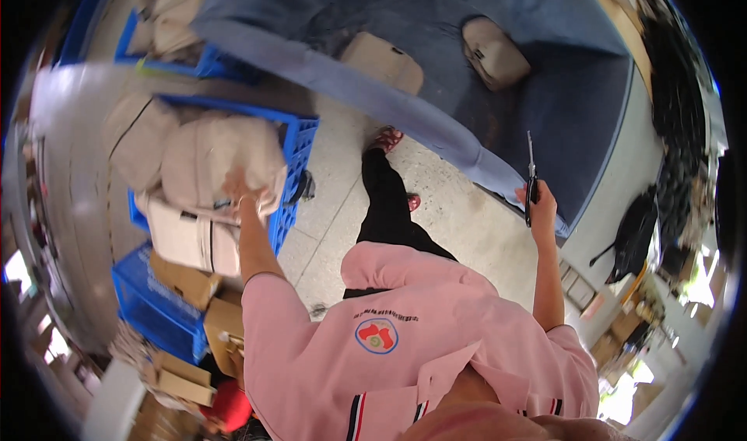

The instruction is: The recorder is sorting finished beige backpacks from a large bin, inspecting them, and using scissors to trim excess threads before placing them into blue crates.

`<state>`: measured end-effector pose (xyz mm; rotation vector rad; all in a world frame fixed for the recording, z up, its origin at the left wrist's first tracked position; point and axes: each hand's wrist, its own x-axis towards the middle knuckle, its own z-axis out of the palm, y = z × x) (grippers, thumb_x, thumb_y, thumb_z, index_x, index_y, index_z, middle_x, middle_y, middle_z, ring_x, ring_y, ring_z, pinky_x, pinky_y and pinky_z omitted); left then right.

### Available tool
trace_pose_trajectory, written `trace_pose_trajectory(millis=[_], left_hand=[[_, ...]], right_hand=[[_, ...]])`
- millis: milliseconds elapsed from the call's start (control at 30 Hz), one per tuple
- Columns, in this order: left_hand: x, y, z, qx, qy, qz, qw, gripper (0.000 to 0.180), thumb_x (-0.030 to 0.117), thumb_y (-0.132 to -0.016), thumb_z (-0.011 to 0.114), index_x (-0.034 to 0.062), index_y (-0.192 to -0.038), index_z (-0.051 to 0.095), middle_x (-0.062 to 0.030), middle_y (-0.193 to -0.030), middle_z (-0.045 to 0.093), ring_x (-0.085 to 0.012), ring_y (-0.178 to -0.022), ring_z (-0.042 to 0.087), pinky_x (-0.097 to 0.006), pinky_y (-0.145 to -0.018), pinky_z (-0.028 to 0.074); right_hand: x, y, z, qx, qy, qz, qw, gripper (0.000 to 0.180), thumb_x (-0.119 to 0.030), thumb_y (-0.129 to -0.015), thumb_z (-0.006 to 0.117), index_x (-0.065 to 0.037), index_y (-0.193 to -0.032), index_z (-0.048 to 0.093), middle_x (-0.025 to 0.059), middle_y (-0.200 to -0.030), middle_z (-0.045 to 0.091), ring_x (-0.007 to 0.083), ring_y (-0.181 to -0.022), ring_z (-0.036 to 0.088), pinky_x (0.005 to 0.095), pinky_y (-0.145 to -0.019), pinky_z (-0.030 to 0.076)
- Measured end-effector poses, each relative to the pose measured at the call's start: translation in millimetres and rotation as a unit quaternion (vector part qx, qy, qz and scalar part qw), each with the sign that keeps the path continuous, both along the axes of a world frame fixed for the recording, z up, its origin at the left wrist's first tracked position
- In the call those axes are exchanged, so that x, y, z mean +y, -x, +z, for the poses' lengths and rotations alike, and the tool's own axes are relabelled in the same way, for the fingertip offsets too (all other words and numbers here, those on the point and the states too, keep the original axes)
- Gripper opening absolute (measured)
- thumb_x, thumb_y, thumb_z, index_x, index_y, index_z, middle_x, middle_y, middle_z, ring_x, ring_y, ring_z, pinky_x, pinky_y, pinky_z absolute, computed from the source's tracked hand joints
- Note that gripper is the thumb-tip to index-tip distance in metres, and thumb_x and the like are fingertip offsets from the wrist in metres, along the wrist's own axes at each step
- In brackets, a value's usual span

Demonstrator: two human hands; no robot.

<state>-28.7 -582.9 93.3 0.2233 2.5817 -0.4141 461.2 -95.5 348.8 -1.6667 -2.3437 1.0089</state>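
Observation:
My left hand (244,190) lies against a beige bag (194,161) on top of a stack in a blue plastic crate (299,141). Motion smears its fingers, so whether they grip the fabric is unclear. More beige bags are tucked around this one, among them a bag with a dark zip line (142,141) and a paler bag (191,239) beneath. On the other side, my right hand (538,206) is closed around the black handle of a slim tool (532,184), whose thin metal end points away from me. That hand is beside the padded rim of a big blue-grey fabric-lined bin (436,130).
Inside the bin are two beige bags, one near its rim (385,61) and another farther right (495,52). A second blue crate (210,61) with bags stands at the far left. Cardboard boxes (183,278) lie nearer on the left. Black bags (634,235) are at the right.

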Motion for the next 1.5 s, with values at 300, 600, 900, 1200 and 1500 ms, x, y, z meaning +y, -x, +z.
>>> trace_pose_trajectory(millis=[300,600,900,1200,1500], left_hand=[[142,79,73,-0.327,-0.307,0.171,0.877,0.038,0.041,-0.084,0.071,0.0024,-0.085,0.070,-0.0178,-0.087,0.069,-0.0239,-0.084,0.069,-0.037,-0.079,0.055],[585,87,70,-0.480,-0.413,-0.087,0.769,0.033,0.030,-0.092,0.061,-0.0013,-0.097,0.068,-0.0085,-0.089,0.067,-0.0193,-0.082,0.063,-0.029,-0.078,0.051],[647,92,-304,-0.214,0.023,-0.400,0.891,0.073,0.034,-0.079,0.074,0.0148,-0.143,0.042,-0.0110,-0.150,0.037,-0.0328,-0.138,0.034,-0.040,-0.110,0.036],[679,85,-401,-0.085,0.041,-0.440,0.893,0.073,0.033,-0.084,0.070,0.0192,-0.146,0.035,-0.0065,-0.155,0.027,-0.0290,-0.145,0.019,-0.051,-0.112,0.027],[668,73,-335,-0.151,-0.033,-0.554,0.818,0.033,0.030,-0.070,0.077,0.0162,-0.099,0.070,-0.0046,-0.103,0.069,-0.0270,-0.104,0.060,-0.046,-0.089,0.045]], right_hand=[[66,-60,-72,-0.107,-0.084,-0.207,0.969,0.033,-0.024,-0.079,0.078,-0.001,-0.086,0.055,0.0073,-0.067,0.055,0.0151,-0.062,0.055,0.0324,-0.062,0.047],[71,-56,-105,-0.192,-0.137,-0.351,0.906,0.032,-0.025,-0.082,0.076,-0.001,-0.095,0.059,0.0115,-0.083,0.062,0.0229,-0.075,0.060,0.0348,-0.070,0.048],[58,-74,-120,-0.179,-0.046,-0.380,0.906,0.030,-0.013,-0.087,0.071,0.004,-0.105,0.055,0.0069,-0.094,0.058,0.0156,-0.087,0.054,0.0274,-0.081,0.048],[47,-92,-114,-0.198,0.009,-0.416,0.888,0.035,-0.005,-0.088,0.067,0.006,-0.117,0.052,0.0119,-0.110,0.055,0.0168,-0.097,0.056,0.0264,-0.085,0.051],[79,-52,-113,-0.146,-0.004,-0.426,0.893,0.026,-0.004,-0.086,0.070,0.003,-0.107,0.056,0.0044,-0.096,0.054,0.0121,-0.091,0.052,0.0238,-0.079,0.049]])
